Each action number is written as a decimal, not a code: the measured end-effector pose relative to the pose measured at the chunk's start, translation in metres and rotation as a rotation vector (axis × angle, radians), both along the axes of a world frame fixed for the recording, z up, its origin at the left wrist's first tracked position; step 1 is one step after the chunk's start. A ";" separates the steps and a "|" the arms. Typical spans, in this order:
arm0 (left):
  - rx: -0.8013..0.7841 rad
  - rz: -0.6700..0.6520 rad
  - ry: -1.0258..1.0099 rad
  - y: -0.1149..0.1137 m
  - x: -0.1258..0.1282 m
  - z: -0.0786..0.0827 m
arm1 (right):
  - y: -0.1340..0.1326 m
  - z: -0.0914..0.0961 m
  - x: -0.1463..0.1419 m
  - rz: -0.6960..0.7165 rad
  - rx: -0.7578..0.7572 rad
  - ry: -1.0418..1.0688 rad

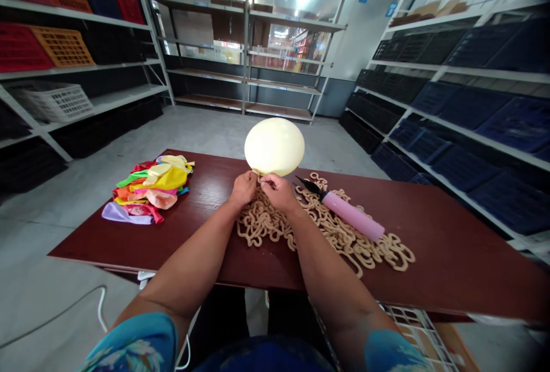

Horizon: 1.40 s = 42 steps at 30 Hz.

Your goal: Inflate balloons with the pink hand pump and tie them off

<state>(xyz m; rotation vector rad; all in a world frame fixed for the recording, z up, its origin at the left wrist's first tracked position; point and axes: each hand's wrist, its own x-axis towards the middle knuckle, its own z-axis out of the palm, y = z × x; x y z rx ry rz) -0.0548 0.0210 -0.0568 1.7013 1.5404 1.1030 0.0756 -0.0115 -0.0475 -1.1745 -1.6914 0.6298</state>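
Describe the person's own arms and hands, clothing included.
The left hand and right hand are bare, with no gloves, and no watch or bracelet shows. The forearms are uncovered too. The short, bright blue fabric left sleeve carries a pale, petal-like print; the matching blue right sleeve shows its pattern less clearly.

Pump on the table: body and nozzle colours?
Pump: pink body, black nozzle; shows best in the head view.

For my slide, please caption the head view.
Hands at the neck of an inflated cream balloon; pink balloon pump on cord.
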 end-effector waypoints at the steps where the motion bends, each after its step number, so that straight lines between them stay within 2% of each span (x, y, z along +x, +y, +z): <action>1: 0.011 -0.003 0.036 0.000 0.000 0.000 | 0.000 0.001 0.001 0.008 0.004 -0.006; 4: 0.027 -0.067 0.092 -0.002 0.003 -0.001 | 0.002 0.002 0.003 0.020 0.034 0.019; 7: 0.054 -0.167 0.054 -0.003 0.005 -0.004 | 0.005 0.000 0.002 0.015 0.056 0.109; 10: 0.064 -0.205 0.018 -0.004 0.006 -0.007 | 0.006 -0.001 0.000 0.019 -0.057 0.293; 13: 0.082 -0.193 0.085 -0.004 0.005 -0.008 | 0.004 0.001 -0.002 0.037 -0.226 0.443; 16: 0.115 -0.202 0.185 -0.004 0.004 -0.009 | 0.000 0.005 -0.002 0.017 -0.345 0.426; 19: 0.136 -0.211 0.235 -0.004 0.002 -0.009 | 0.000 0.004 -0.001 -0.005 -0.366 0.358; 23: 0.124 -0.223 0.166 -0.004 0.002 -0.010 | 0.005 -0.006 0.000 -0.014 -0.278 0.229; 27: 0.073 -0.266 0.018 -0.006 0.005 -0.008 | 0.011 -0.016 0.000 -0.138 -0.177 0.114; 31: -0.008 -0.346 -0.210 -0.009 0.009 -0.007 | 0.011 -0.016 0.000 -0.299 -0.108 0.013; 35: -0.041 -0.429 -0.320 -0.011 0.010 -0.007 | 0.009 -0.013 0.000 -0.342 -0.030 -0.051; 38: -0.027 -0.440 -0.287 -0.010 0.008 -0.008 | 0.008 -0.011 0.000 -0.322 0.049 -0.064; 42: 0.010 -0.316 -0.074 -0.004 0.004 -0.007 | 0.005 -0.007 -0.001 -0.223 0.215 -0.131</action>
